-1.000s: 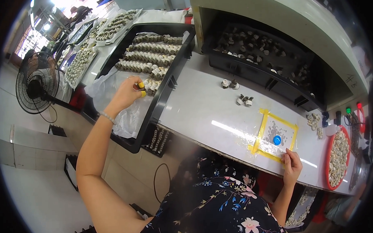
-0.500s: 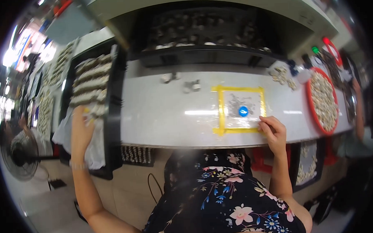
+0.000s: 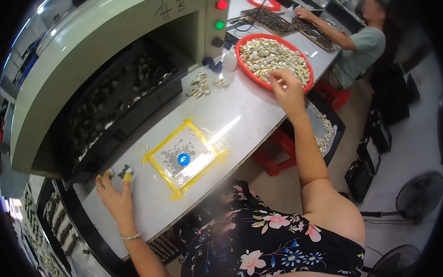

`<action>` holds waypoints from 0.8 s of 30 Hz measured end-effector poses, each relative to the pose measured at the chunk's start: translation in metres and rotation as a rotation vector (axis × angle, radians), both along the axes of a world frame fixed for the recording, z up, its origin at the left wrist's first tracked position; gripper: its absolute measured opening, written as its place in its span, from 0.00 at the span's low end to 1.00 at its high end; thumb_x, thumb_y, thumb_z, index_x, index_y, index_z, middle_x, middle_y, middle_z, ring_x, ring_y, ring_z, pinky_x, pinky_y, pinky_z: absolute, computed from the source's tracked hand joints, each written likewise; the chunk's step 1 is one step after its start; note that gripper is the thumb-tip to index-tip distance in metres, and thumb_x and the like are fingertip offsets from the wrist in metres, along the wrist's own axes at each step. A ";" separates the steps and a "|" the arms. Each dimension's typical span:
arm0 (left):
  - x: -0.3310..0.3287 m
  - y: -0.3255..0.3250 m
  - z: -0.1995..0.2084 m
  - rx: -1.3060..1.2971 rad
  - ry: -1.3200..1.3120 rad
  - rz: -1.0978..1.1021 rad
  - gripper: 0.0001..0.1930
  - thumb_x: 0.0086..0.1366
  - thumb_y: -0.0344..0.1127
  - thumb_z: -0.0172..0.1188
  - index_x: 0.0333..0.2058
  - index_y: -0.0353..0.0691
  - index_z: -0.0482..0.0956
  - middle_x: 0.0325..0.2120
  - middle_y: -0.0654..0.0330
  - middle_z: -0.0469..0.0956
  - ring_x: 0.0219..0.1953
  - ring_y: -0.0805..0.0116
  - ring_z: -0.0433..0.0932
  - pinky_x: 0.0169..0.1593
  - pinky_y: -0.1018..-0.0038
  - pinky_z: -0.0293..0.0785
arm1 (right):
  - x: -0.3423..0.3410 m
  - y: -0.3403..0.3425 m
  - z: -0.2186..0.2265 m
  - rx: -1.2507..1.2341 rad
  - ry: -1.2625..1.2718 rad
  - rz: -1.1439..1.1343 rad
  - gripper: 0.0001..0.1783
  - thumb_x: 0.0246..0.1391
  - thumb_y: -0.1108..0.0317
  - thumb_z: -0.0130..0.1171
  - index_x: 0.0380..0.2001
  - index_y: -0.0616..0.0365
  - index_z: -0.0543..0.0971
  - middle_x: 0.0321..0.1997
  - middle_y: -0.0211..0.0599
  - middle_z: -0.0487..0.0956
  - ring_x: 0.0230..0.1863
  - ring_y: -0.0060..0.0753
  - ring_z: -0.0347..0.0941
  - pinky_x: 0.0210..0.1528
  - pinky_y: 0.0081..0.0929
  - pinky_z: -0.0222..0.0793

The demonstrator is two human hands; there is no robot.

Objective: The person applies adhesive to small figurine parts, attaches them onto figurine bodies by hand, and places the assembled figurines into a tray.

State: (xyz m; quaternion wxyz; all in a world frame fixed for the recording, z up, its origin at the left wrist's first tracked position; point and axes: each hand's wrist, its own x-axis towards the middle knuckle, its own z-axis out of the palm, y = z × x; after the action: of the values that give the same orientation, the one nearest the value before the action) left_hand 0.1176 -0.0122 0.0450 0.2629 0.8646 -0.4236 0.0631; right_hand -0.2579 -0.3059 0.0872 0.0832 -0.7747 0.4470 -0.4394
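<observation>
Under bright ceiling lamps, faced a glossy white counter, with a cream, arch-fronted metal cabinet beyond the left hand and a seated co-worker in a pale green shirt well past the right hand.

Had turned rightward within the last second: swung the left hand out of a long black plastic tray lined with rows of pieces, now below and left of that hand, and over to small, rounded dark-and-white pieces on the counter. Had the left thumb and forefinger well apart, yellow fingertips right at those pieces, with nothing visibly pinched between; could not tell whether pressing on any.

Meanwhile brought the right hand from beside a yellow-taped square of clear film to the near side of a round red plastic basin heaped with small pale pieces. Held the right fingers curled inward just over the heap; could not tell whether gripping one.

Left the taped square between both hands, with a round blue disc on it, touched by neither. Saw a loose cluster of pale pieces left of the right hand, near a small white plastic bottle.

Judging by that turn, had apparently switched from tray rows to loose pieces: dark-and-white at the left hand, pale at the right.
</observation>
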 end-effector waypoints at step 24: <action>-0.015 -0.009 -0.009 0.092 -0.055 -0.061 0.17 0.52 0.37 0.60 0.41 0.40 0.76 0.48 0.49 0.69 0.50 0.51 0.64 0.49 0.58 0.63 | 0.086 -0.045 0.002 0.239 -0.166 0.116 0.19 0.44 0.67 0.64 0.40 0.65 0.75 0.42 0.43 0.75 0.46 0.35 0.71 0.47 0.28 0.67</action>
State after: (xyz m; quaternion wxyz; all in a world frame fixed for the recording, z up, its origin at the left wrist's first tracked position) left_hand 0.1023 -0.0215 0.0360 0.2131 0.8604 -0.4590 0.0593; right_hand -0.1717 -0.3507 0.0896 0.2367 -0.7448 0.4423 -0.4401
